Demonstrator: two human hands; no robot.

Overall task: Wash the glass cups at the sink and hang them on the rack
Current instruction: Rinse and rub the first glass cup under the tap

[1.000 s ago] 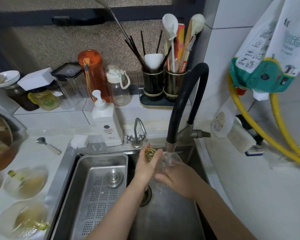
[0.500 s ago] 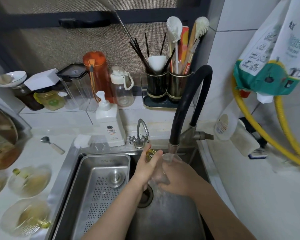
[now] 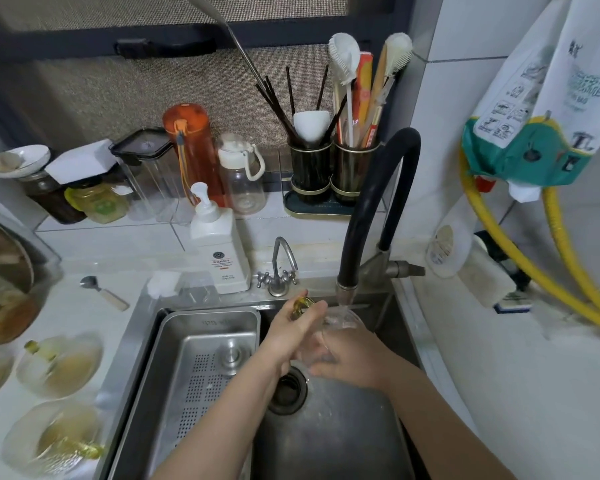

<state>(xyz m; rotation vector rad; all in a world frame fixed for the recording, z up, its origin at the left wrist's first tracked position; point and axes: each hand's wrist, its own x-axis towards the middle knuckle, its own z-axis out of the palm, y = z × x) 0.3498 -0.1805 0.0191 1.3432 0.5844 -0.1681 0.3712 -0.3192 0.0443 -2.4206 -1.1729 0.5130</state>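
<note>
Clear glass cup (image 3: 329,336) is held over the sink (image 3: 343,441), directly under the black tap (image 3: 367,216), with water running onto its upper end. Its long axis tilts, mouth pointing up and away toward the spout, base toward the person. Its amber handle (image 3: 300,304) shows at the left, above the left hand (image 3: 291,336). That hand's fingers curl round the cup's left side. Right hand (image 3: 352,358) cups the lower body, fingers wrapped round the glass. A steel tray (image 3: 187,368) sits in the sink's left half. Soap bottle (image 3: 218,251) stands behind the rim.
</note>
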